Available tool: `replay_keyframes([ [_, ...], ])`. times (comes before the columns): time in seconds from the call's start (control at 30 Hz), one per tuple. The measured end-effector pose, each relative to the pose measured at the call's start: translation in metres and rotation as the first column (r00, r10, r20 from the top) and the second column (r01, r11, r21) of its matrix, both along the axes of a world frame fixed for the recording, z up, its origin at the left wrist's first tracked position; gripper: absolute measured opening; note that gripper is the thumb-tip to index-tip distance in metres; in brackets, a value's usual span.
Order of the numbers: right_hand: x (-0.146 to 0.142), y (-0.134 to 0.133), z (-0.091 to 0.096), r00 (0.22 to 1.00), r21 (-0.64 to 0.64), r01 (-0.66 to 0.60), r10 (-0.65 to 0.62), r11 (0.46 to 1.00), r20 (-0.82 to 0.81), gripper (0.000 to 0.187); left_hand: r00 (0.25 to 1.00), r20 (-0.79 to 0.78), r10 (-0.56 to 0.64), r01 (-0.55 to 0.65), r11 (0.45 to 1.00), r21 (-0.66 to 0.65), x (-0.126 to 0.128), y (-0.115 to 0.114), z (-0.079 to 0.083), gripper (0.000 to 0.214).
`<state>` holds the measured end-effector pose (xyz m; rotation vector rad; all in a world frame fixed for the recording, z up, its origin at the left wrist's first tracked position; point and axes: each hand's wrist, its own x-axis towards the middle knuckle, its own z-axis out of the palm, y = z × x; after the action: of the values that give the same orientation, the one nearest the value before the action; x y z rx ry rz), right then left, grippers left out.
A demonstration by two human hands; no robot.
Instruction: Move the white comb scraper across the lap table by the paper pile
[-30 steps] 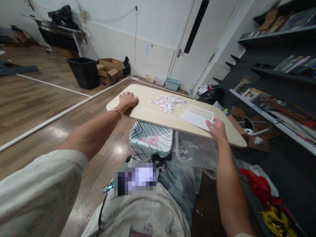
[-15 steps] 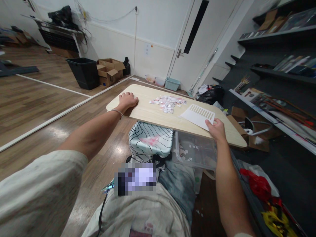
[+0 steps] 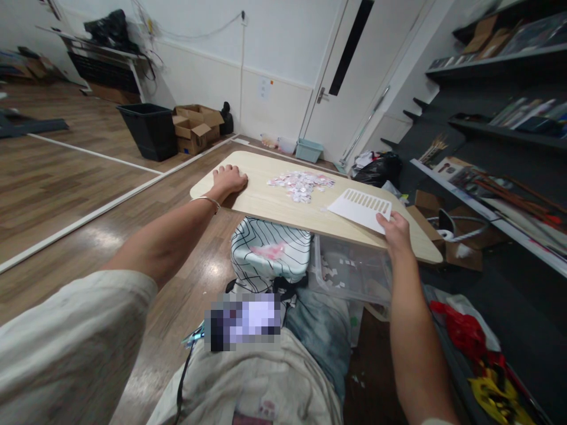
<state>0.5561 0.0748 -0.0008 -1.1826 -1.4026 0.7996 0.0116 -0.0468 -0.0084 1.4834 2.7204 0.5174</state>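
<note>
A pale wooden board (image 3: 270, 203) lies tilted in front of me. My left hand (image 3: 229, 177) rests on its left edge with the fingers curled over the rim, gripping it. A heap of small white and pink paper scraps (image 3: 300, 183) sits in the middle of the board. To its right lies a white plastic scraper with a slotted edge (image 3: 361, 208). My right hand (image 3: 396, 230) pinches the scraper's near right corner at the board's near edge.
Under the board are a clear plastic bin (image 3: 352, 271) holding scraps and a striped cushion (image 3: 270, 249). A black bin (image 3: 148, 128) and cardboard boxes (image 3: 195, 127) stand by the far wall. Dark shelves (image 3: 500, 141) run along the right, with red and yellow material (image 3: 469, 336) on the floor.
My right hand has slid the white scraper slightly to the right along the board. My left hand has stayed where it was.
</note>
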Motion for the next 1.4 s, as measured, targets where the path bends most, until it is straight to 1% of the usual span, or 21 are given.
replay_keyframes([
  [0.1, 0.001, -0.007, 0.005, 0.998, -0.014, -0.026, 0.025, 1.0, -0.064, 0.059, 1.0, -0.001, 0.002, -0.002, 1.0, -0.012, 0.001, -0.001, 0.002, 0.077],
  [0.2, 0.002, -0.012, 0.008, 0.996, -0.034, -0.068, 0.066, 0.997, -0.06, 0.056, 1.0, -0.002, -0.002, 0.002, 1.0, -0.009, 0.002, -0.002, 0.002, 0.077],
  [0.33, 0.001, -0.012, 0.008, 0.995, -0.079, -0.09, 0.094, 0.993, 0.045, 0.057, 1.0, 0.006, -0.003, 0.003, 1.0, -0.003, 0.002, -0.002, 0.002, 0.076],
  [0.43, 0.0, -0.011, 0.011, 0.983, -0.108, -0.124, 0.137, 0.986, 0.123, 0.059, 1.0, 0.019, 0.003, -0.003, 1.0, -0.003, 0.002, -0.002, 0.003, 0.077],
  [0.53, 0.0, -0.015, 0.016, 0.978, -0.116, -0.168, 0.18, 0.979, 0.102, 0.058, 1.0, 0.023, -0.003, 0.003, 1.0, 0.001, 0.002, -0.002, 0.003, 0.078],
  [0.73, 0.004, -0.026, 0.025, 0.965, -0.248, -0.236, 0.257, 0.94, 0.054, 0.056, 1.0, -0.004, -0.001, 0.001, 1.0, -0.023, 0.003, -0.003, 0.003, 0.078],
  [0.83, 0.006, -0.026, 0.023, 0.97, -0.202, -0.231, 0.241, 0.952, 0.027, 0.054, 1.0, -0.005, 0.001, -0.001, 1.0, -0.023, 0.003, -0.003, 0.003, 0.078],
  [0.93, 0.004, -0.023, 0.02, 0.985, -0.125, -0.175, 0.175, 0.977, -0.016, 0.055, 1.0, -0.002, -0.004, 0.004, 1.0, -0.018, 0.003, -0.003, 0.003, 0.078],
  [1.03, 0.0, -0.023, 0.019, 0.989, -0.111, -0.147, 0.146, 0.983, -0.016, 0.055, 1.0, 0.008, -0.005, 0.005, 1.0, -0.01, 0.002, -0.003, 0.003, 0.078],
  [1.1, -0.001, -0.024, 0.02, 0.984, -0.126, -0.174, 0.178, 0.977, 0.027, 0.054, 1.0, 0.013, -0.001, 0.001, 1.0, -0.005, 0.002, -0.002, 0.002, 0.077],
  [1.2, 0.002, -0.027, 0.022, 0.962, -0.189, -0.239, 0.259, 0.953, 0.091, 0.054, 1.0, 0.008, 0.001, -0.001, 1.0, -0.004, 0.002, -0.002, 0.002, 0.076],
  [1.27, 0.005, -0.028, 0.022, 0.955, -0.215, -0.258, 0.282, 0.942, 0.089, 0.055, 1.0, 0.002, 0.001, -0.001, 1.0, -0.005, 0.002, -0.002, 0.002, 0.076],
  [1.33, 0.007, -0.025, 0.02, 0.969, -0.182, -0.229, 0.241, 0.956, 0.05, 0.054, 1.0, 0.0, 0.003, -0.003, 1.0, -0.007, 0.003, -0.003, 0.003, 0.076],
  [1.4, 0.007, -0.02, 0.017, 0.987, -0.121, -0.159, 0.161, 0.98, 0.007, 0.047, 1.0, 0.002, 0.003, -0.003, 1.0, -0.011, 0.003, -0.003, 0.003, 0.077],
])
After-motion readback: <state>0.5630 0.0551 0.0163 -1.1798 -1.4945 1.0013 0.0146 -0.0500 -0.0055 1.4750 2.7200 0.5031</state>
